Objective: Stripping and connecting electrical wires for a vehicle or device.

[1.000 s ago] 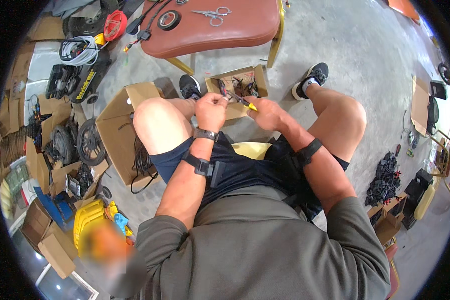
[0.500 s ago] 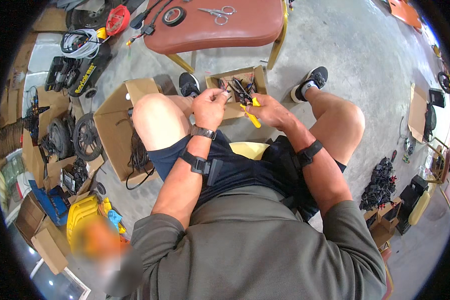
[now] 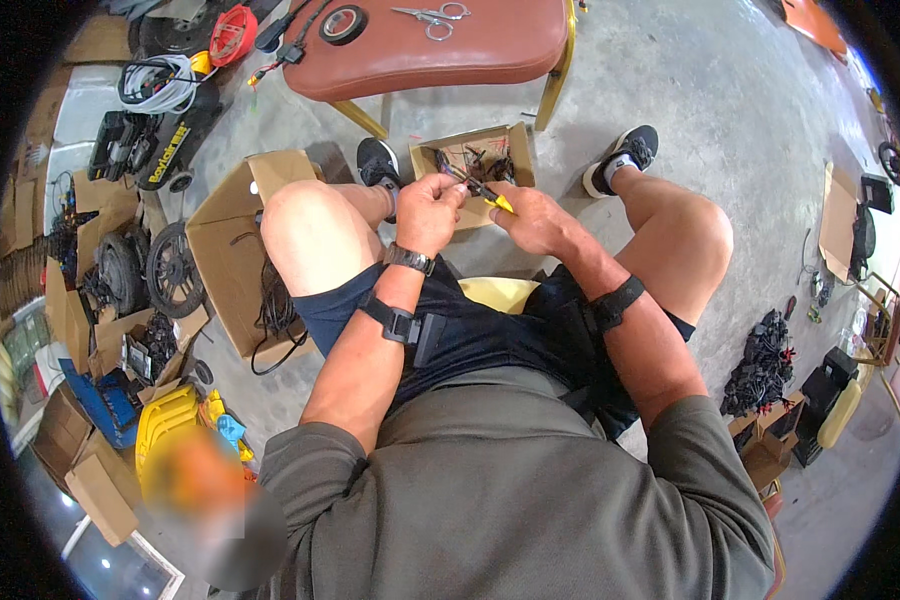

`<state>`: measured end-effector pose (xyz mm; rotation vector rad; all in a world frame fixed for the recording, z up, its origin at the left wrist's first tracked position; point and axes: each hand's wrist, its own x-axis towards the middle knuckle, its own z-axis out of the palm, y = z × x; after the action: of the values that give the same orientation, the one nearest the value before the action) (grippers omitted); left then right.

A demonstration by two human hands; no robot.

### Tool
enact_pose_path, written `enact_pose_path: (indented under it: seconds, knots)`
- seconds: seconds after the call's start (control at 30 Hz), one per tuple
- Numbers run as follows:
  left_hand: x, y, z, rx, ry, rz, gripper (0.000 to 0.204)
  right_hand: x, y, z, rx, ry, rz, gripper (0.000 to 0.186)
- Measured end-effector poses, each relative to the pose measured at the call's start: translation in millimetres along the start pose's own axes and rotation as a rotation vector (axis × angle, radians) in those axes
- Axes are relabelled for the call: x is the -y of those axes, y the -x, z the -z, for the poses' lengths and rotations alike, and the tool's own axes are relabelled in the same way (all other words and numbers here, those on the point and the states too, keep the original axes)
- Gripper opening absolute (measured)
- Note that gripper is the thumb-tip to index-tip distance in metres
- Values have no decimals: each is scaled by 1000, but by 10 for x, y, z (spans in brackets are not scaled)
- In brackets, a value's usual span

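Seated person working above a small cardboard box [image 3: 470,160] on the floor between the feet. The left hand [image 3: 428,212] pinches a thin dark wire piece [image 3: 448,170]; the right hand [image 3: 535,218] is closed around yellow-handled pliers [image 3: 482,190], their tip at the wire. A slipping tip could probably nick the left fingers, or drop the piece into the box.
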<state>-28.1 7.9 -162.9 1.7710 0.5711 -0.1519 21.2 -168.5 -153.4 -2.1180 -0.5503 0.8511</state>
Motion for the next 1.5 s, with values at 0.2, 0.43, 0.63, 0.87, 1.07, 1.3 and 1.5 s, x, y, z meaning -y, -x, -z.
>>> enact_pose_path:
  seconds: [0.2,0.43,0.63,0.87,1.07,1.3,1.5]
  knots:
    - [38,-65,54,66,216,169,11,-11,-10,-3,54,-39,-1,43]
    - [19,-54,68,134,222,220,11,-51,-24,-38,33,86,11,44]
    - [21,-72,99,113,209,297,12,19,9,4,31,98,3,46]
    - [42,-75,104,123,332,315,9,33,17,-5,37,78,-10,45]
    - [62,-112,163,95,461,367,8,20,-2,-10,52,160,6,47]
    - [10,-59,96,136,268,295,8,-17,21,-61,-27,261,74,46]
    - [9,-8,53,131,205,189,8,-40,52,-109,-224,414,207,39]
